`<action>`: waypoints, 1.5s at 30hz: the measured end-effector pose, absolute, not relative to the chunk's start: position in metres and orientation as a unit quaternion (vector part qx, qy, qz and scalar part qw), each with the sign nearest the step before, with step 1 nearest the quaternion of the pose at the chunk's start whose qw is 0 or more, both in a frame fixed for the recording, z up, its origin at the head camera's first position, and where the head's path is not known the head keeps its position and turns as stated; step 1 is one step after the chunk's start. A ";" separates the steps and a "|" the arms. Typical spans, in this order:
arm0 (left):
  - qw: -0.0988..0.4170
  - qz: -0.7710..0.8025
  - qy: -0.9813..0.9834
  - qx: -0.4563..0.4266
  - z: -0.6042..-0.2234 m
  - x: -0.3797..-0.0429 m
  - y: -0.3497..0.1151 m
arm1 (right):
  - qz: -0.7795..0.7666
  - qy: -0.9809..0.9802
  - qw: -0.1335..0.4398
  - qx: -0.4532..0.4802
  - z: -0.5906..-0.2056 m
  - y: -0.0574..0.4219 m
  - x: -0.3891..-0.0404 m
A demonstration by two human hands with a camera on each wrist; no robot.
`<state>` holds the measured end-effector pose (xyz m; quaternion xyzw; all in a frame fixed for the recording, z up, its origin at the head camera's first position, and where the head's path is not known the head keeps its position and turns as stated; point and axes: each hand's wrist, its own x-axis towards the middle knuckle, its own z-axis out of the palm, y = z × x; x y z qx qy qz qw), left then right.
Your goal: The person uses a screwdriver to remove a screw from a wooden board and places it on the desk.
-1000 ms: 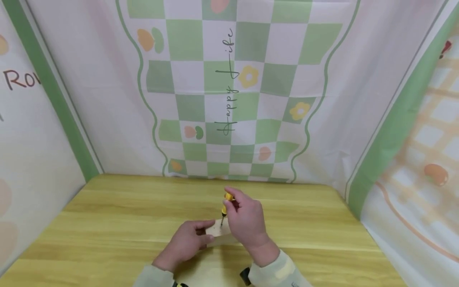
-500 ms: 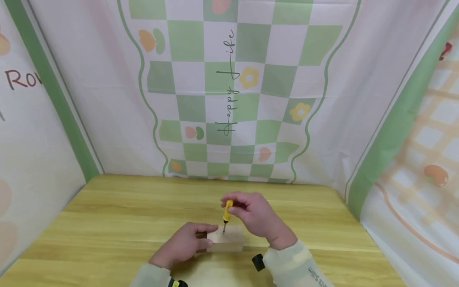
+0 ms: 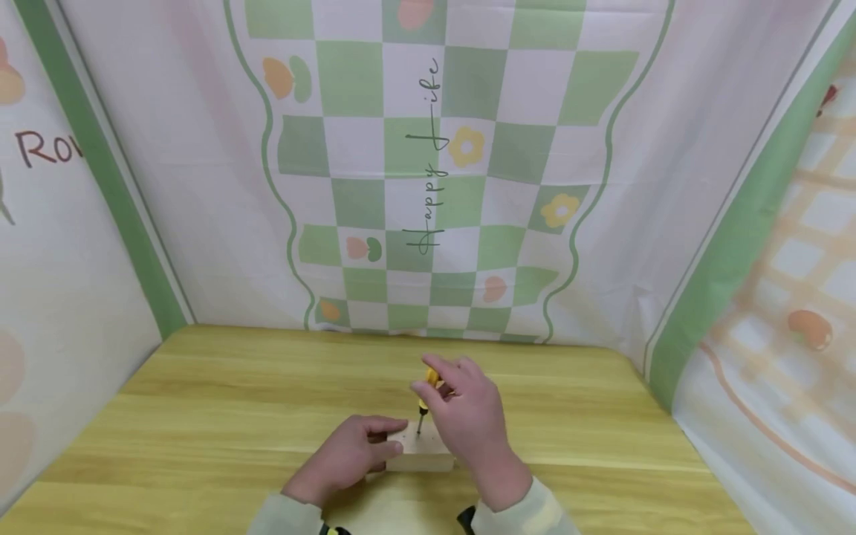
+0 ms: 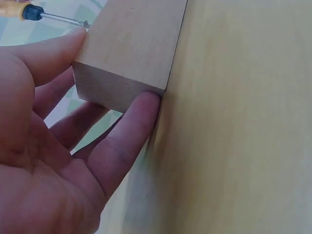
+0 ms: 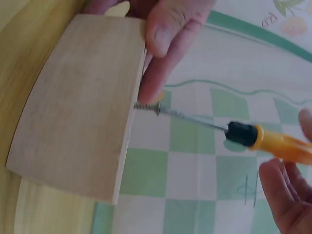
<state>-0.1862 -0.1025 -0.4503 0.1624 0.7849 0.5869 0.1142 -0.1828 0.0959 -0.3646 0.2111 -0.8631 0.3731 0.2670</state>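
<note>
My screwdriver handle [image 5: 279, 145] looks plastic, its shaft [image 5: 201, 120] shiny metal, the screw [image 5: 147, 107] ridged metal, the block [image 5: 78, 107] smooth, matt wood.

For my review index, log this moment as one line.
left hand: grips wooden block | right hand: holds yellow screwdriver | screw: juts from block, threads showing

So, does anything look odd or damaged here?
Only the printed backdrop: its "Happy Life" lettering runs sideways, reading upward. The screw standing out of the wooden block just looks not fully driven, with the screwdriver at its head. No spill or damage shows.
</note>
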 end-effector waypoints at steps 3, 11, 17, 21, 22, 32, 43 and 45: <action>0.116 0.591 0.782 0.159 -0.452 -0.187 -0.103 | 0.330 -0.859 0.324 0.220 -0.368 0.089 -0.183; 0.123 0.589 0.784 0.153 -0.453 -0.187 -0.103 | 0.302 -0.840 0.386 0.232 -0.370 0.082 -0.185; 0.117 0.577 0.791 0.166 -0.450 -0.187 -0.104 | 0.297 -0.834 0.395 0.247 -0.367 0.081 -0.184; 0.115 0.576 0.791 0.172 -0.450 -0.187 -0.104 | 0.311 -0.834 0.369 0.265 -0.364 0.083 -0.184; 0.114 0.576 0.791 0.174 -0.450 -0.186 -0.103 | 0.320 -0.837 0.355 0.267 -0.362 0.084 -0.184; 0.115 0.575 0.791 0.172 -0.448 -0.185 -0.103 | 0.362 -0.862 0.255 0.245 -0.354 0.089 -0.184; 0.128 0.580 0.787 0.165 -0.448 -0.185 -0.102 | 0.403 -0.825 0.096 0.384 -0.351 0.119 -0.201; 0.131 0.580 0.788 0.162 -0.447 -0.185 -0.103 | 0.416 -0.828 0.076 0.368 -0.351 0.123 -0.204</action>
